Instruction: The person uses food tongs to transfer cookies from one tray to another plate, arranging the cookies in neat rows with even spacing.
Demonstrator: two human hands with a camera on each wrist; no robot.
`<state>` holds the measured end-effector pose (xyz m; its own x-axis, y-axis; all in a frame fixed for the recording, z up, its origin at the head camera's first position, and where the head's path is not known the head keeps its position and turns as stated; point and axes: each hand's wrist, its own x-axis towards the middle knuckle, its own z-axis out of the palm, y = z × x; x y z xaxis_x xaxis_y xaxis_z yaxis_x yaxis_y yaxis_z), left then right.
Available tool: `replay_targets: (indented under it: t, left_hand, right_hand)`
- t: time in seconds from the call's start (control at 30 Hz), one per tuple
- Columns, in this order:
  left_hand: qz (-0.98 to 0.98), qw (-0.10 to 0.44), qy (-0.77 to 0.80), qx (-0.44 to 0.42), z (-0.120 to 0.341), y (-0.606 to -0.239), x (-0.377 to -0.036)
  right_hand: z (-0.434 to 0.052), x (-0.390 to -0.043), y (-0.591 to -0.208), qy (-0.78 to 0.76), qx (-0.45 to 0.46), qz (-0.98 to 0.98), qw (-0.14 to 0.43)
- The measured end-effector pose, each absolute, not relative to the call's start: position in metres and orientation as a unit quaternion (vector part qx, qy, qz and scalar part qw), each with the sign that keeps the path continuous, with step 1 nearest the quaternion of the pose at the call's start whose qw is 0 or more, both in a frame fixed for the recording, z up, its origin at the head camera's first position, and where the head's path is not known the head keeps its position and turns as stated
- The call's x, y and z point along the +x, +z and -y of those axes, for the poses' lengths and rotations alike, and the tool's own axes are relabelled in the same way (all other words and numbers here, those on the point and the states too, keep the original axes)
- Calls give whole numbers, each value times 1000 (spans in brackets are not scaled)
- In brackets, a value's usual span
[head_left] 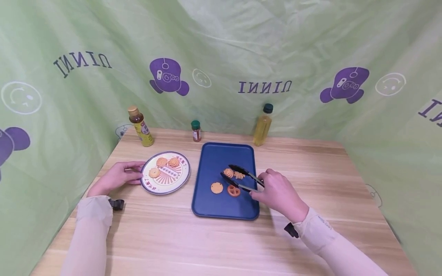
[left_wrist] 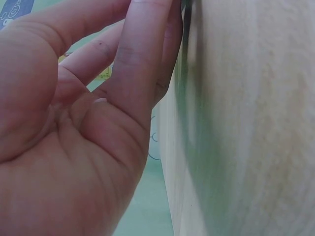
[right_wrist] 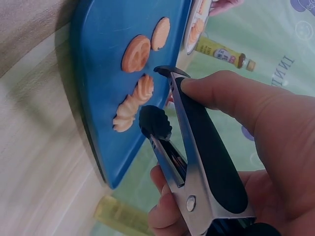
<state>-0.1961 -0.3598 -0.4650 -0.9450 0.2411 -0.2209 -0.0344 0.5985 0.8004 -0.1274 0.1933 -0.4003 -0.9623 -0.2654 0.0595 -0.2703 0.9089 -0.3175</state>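
Observation:
My right hand [head_left: 279, 191] grips a pair of black-tipped metal tongs [right_wrist: 197, 147], thumb on one arm and fingers on the other. The tong tips are spread over a blue tray [head_left: 224, 155], near a swirl cookie [head_left: 228, 173] and a ridged cookie [head_left: 239, 175] that lie side by side. A round flat cookie [head_left: 216, 188] and a pretzel-shaped cookie [head_left: 233, 191] lie nearer me on the tray. My left hand [head_left: 119, 176] holds the left rim of a white patterned plate [head_left: 177, 184] carrying several cookies [head_left: 154, 173]. In the left wrist view, the fingers hide their contact with the rim.
Along the back of the wooden table [head_left: 304, 165] stand a yellow-labelled sauce bottle [head_left: 142, 128], a small green-capped spice jar [head_left: 196, 132] and an oil bottle [head_left: 263, 128]. A green printed curtain [head_left: 221, 46] hangs behind and at both sides.

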Motion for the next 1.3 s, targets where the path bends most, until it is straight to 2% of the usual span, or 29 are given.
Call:
replay_targets:
  t: [1.3]
  left_hand:
    - [-883, 156, 440, 53, 356, -459, -191]
  right_hand:
    - [-191, -129, -399, 158, 152, 975, 22]
